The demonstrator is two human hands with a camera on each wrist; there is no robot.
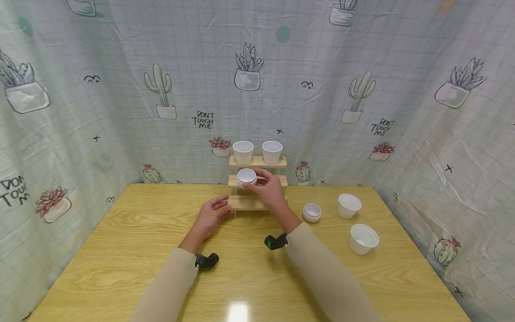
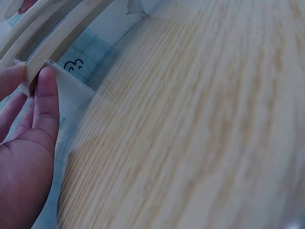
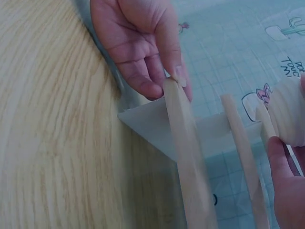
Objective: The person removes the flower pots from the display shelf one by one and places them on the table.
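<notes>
A small three-tier stand with wooden shelves [image 1: 251, 203] and pale side panels [image 3: 150, 126] stands at the back of the table. My left hand [image 1: 213, 215] pinches the left end of its lowest shelf, thumb on one face and fingers on the other in the left wrist view. My right hand [image 1: 272, 193] holds a small white ridged bowl [image 1: 246, 175] by its side, mouth up, overlapping the middle shelf in the head view. Two white cups [image 1: 243, 152] stand side by side on the top shelf.
Right of the stand, a small white ridged bowl [image 1: 311, 212] sits on the wooden table [image 1: 153, 223]. Farther right are a white cup [image 1: 349, 205] and, nearer, another white cup [image 1: 364, 239]. A curtain [image 1: 193, 89] with plant drawings hangs behind and at both sides.
</notes>
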